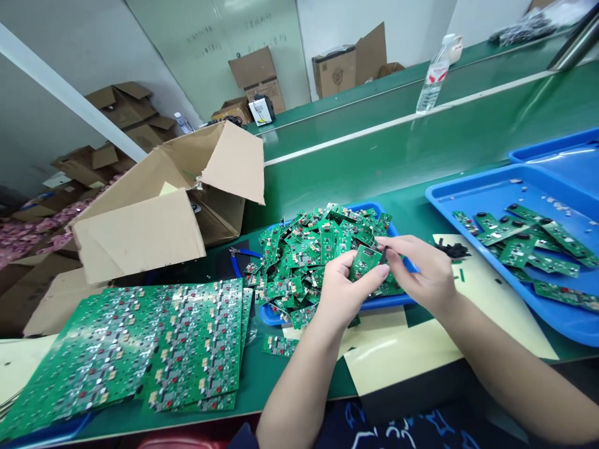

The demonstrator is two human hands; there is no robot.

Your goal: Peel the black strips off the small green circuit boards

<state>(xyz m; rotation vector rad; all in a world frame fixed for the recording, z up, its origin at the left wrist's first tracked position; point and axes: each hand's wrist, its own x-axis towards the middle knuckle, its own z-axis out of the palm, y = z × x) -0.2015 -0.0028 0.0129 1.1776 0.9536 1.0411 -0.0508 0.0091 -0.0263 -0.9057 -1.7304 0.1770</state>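
My left hand is closed on a small green circuit board, gripped between thumb and fingers. At the board's right edge, my right hand pinches a small black piece; its exact kind is too small to make out. Both hands are over the near right side of a heap of loose circuit boards, which fills a blue tray. Beyond my right hand, several black strips lie bunched on yellowish paper.
Large uncut circuit-board panels are stacked at left, below an open cardboard box. Blue-handled cutters lie beside the heap. Another blue tray at right holds several boards with black parts. A water bottle stands on the ledge behind.
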